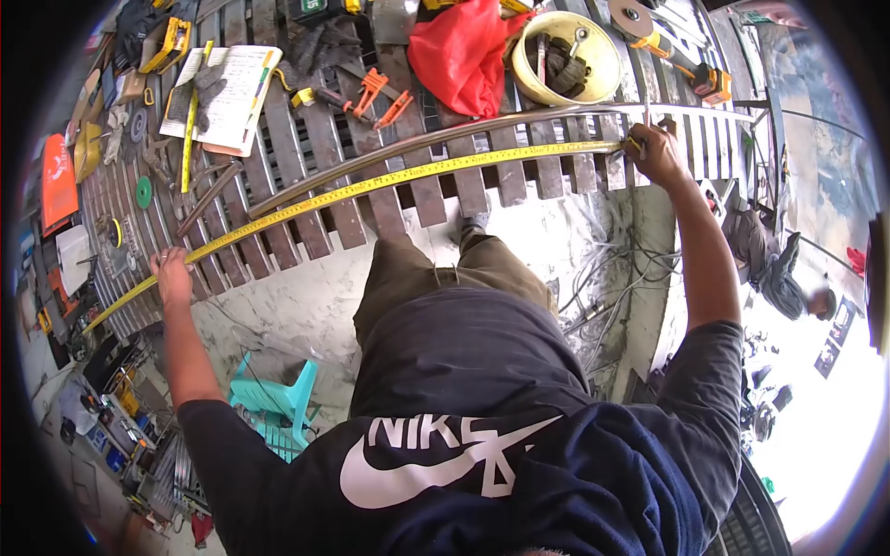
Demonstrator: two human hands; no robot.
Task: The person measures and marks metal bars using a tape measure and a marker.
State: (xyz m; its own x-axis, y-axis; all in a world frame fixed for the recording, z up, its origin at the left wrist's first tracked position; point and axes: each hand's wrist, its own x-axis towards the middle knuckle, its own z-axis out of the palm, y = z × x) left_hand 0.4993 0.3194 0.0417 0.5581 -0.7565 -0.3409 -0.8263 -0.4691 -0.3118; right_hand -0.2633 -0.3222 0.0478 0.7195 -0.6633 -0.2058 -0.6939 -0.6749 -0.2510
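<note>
A yellow tape measure (pixel 371 185) is pulled out along the slatted metal bench (pixel 348 222), its blade looking curved in this wide view. My right hand (pixel 662 157) is closed at the blade's right end, around a small yellow and dark part that my fingers partly cover. Far to the left, my left hand (pixel 172 278) grips the blade, which runs on past it toward the bench's left end. Just beyond the blade lies a long metal tube (pixel 436 136), roughly alongside it. A thin upright strip shows above my right hand; whether I hold it cannot be made out.
Across the bench's far side are an open notebook (pixel 232 97), orange clamps (pixel 375 97), a red cloth (pixel 464 56), a cream bucket (pixel 565 60) with tools, and an angle grinder (pixel 660 42). Below are a turquoise stool (pixel 278 394) and cables (pixel 612 278). A person (pixel 783 278) is at right.
</note>
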